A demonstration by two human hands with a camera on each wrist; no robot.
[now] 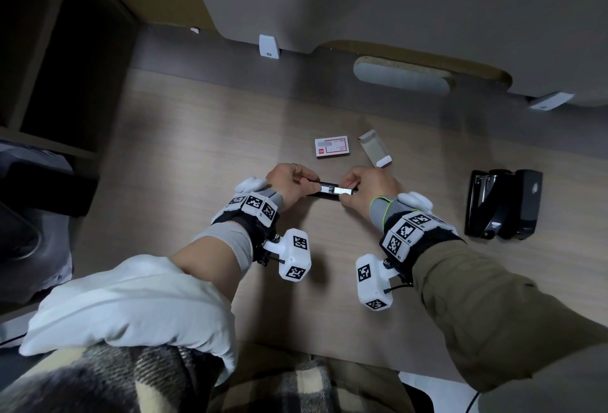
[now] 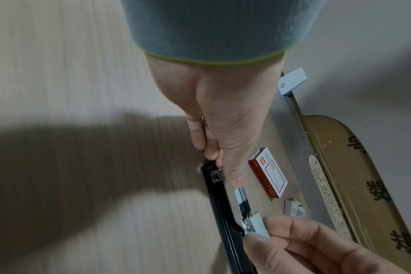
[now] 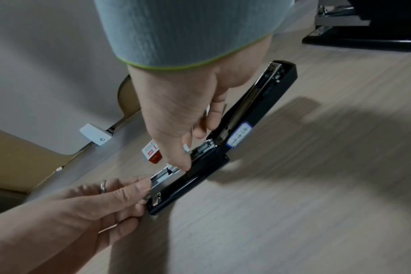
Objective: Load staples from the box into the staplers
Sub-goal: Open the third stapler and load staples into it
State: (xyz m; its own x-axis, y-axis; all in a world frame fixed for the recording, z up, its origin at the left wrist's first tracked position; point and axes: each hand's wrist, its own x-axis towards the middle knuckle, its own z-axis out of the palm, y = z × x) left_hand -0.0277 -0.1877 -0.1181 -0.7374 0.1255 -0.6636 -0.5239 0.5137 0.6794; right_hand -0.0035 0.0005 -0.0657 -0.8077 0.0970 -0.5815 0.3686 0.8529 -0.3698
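Head view | left hand (image 1: 289,182) pinches slim black stapler (image 1: 324,194) | right hand (image 1: 368,187) pinches staple strip (image 1: 340,191) on it | staple box (image 1: 331,147) just beyond stapler

Office: wooden desk (image 1: 197,156), clamped divider panel (image 1: 394,1).

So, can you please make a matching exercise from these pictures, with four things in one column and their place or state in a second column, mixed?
Things:
1. slim black stapler
2. red and white staple box
3. large black stapler
4. strip of staples

Places or states:
A. at the right on the desk, untouched
B. pinched by the left hand
C. lying closed behind the hands
D. open, between both hands

Pairs: 1-D, 2-C, 3-A, 4-B
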